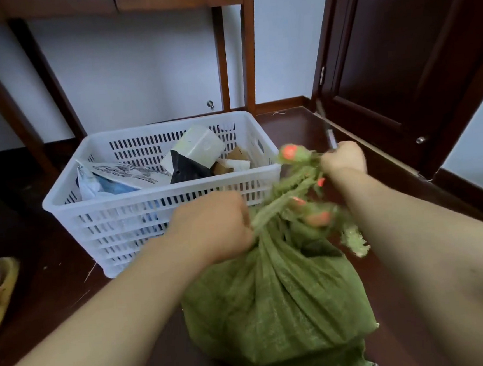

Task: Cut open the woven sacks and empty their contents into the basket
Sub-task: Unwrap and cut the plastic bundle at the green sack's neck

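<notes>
A: Grip status?
B: Left hand (212, 226) clenched round bunched neck of green woven sack (274, 302). Right hand (343, 158) fisted on its frayed end. Sack on floor, just beside white slatted plastic basket (105, 208).

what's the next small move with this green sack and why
Probably cut through the twisted neck just above the left hand. That hand grips the green sack below its tied top; the right hand holds the top's end taut with a thin dark tool, seemingly a blade.
</notes>
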Tool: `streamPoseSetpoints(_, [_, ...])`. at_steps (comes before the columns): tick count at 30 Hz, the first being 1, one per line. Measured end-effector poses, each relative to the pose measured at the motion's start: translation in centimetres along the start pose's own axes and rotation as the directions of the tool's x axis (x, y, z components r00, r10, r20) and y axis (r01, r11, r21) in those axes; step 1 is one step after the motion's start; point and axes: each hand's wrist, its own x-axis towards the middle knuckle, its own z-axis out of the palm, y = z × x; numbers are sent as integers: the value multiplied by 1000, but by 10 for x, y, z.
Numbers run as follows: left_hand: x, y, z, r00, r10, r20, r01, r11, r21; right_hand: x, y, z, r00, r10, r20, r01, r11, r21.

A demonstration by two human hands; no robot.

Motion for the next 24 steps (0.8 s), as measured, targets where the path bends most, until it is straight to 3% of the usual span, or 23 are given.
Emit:
streamPoseSetpoints(3, [-22,-51,-5,981,-142,130,173,947,-272,12,21,-24,995,17,-98,-30,990,-137])
streamPoseSetpoints(5, [-29,-84,-6,941,-287,179,339,794,-506,15,30,-27,995,18,-94,-38,977,-212])
streamPoseSetpoints(7, [-34,-104,-4,885,-430,177,444,669,-596,11,31,-27,996,25,-86,-44,974,-222])
streamPoseSetpoints(9, [-33,-112,2,858,-484,172,470,605,-642,6,23,-23,999,20,-25,-25,977,-212])
streamPoseSetpoints(11, [-26,-110,8,853,-495,167,448,530,-720,-8,4,-16,986,17,164,3,993,-121])
streamPoseSetpoints(13, [-13,-97,5,853,-465,237,407,308,-860,-26,-25,-11,883,48,467,-88,994,64])
streamPoseSetpoints(14, [-6,-89,2,862,-419,286,383,170,-908,-34,-39,-10,848,21,529,-93,990,109])
streamPoseSetpoints(15, [0,-81,-2,874,-361,326,364,41,-930,-40,-53,-11,852,-34,523,-44,990,136])
streamPoseSetpoints(17, [10,-67,-11,904,-250,347,314,-163,-935,-53,-71,-21,914,-258,314,263,964,26])
streamPoseSetpoints(18, [13,-60,-13,915,-224,336,292,-209,-933,-64,-77,-25,902,-358,241,364,931,22])
streamPoseSetpoints(19, [16,-51,-15,926,-198,323,280,-216,-935,-76,-81,-31,882,-392,263,381,920,92])
streamPoseSetpoints(21, [21,-33,-15,946,-179,269,234,-197,-952,-101,-80,-36,778,-347,524,209,929,304])
streamPoseSetpoints(22, [24,-24,-14,952,-188,243,208,-188,-960,-113,-78,-35,710,-333,621,148,932,331])
streamPoseSetpoints(24, [31,-9,-9,957,-198,213,180,-170,-969,-120,-65,-23,632,-380,676,207,923,324])
